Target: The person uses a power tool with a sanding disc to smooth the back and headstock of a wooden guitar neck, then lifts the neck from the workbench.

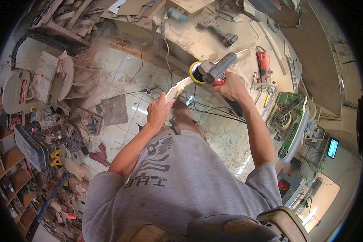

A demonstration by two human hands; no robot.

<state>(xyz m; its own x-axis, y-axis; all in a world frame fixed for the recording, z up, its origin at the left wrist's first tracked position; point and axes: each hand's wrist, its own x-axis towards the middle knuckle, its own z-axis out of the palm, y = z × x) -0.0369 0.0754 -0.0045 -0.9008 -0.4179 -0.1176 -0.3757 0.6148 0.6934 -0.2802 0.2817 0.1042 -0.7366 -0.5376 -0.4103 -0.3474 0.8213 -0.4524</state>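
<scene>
My left hand (159, 109) grips the near end of a long pale wooden piece (178, 87), which reaches away toward the workbench. My right hand (233, 87) is closed round the red and black body of a power sander (216, 69) with a dark side handle. Its round yellow-rimmed pad (196, 73) stands on edge at the wooden piece; whether they touch, I cannot tell. Part of the piece is hidden behind the tool.
On the dusty workbench (185, 38) lie a cordless drill (218, 31) and a red power tool (264, 63). A green belt machine (288, 125) stands at the right. Cables (213, 109) trail across the tiled floor. Left are a toolbox (32, 147) and scrap wood (64, 24).
</scene>
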